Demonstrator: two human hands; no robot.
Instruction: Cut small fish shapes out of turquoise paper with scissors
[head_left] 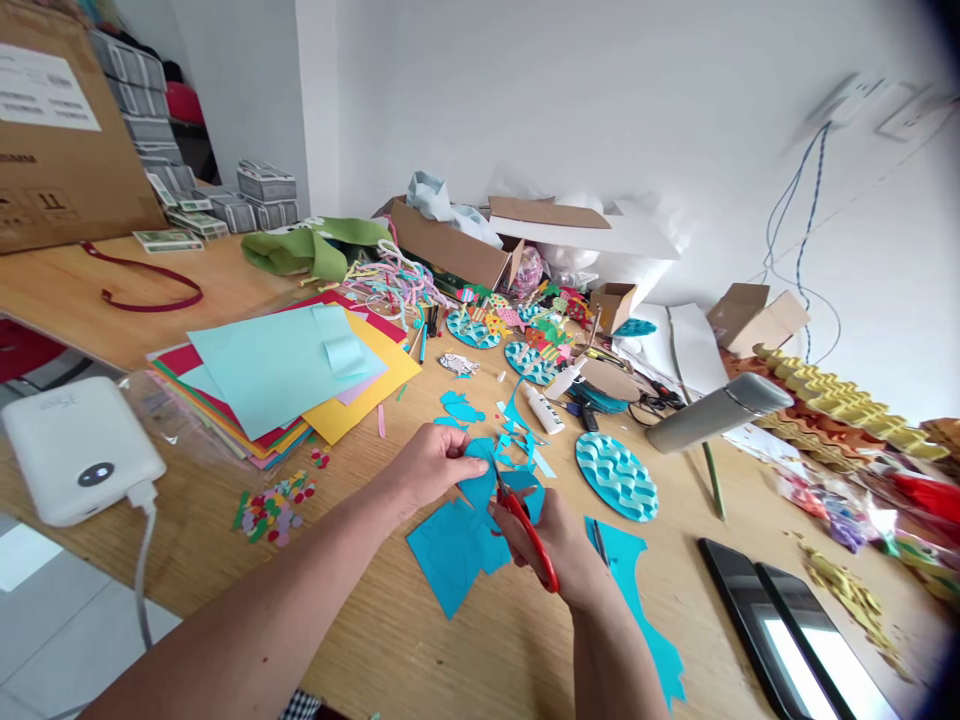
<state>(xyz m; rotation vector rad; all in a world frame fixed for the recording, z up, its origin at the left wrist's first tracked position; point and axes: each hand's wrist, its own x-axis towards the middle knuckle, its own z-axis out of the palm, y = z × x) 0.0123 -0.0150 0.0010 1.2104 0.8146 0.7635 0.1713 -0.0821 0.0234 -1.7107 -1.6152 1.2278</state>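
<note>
My left hand point(431, 468) pinches a piece of blue paper point(477, 484) just above the wooden table point(465, 640). My right hand point(559, 540) is closed round red-handled scissors point(525, 525), whose blades reach into that paper. A larger blue sheet point(450, 550) lies on the table under both hands. Small blue offcuts point(459, 407) are scattered just beyond them. Another blue scrap point(637, 600) lies under my right forearm.
A stack of coloured paper sheets point(285, 375) lies at left, a white power bank point(75, 450) nearer the edge. Round blue wave discs point(616, 477), a glue bottle point(541, 409), a grey cylinder point(716, 412), two tablets point(795, 630), cardboard boxes point(450, 245) and paper crafts crowd the far side.
</note>
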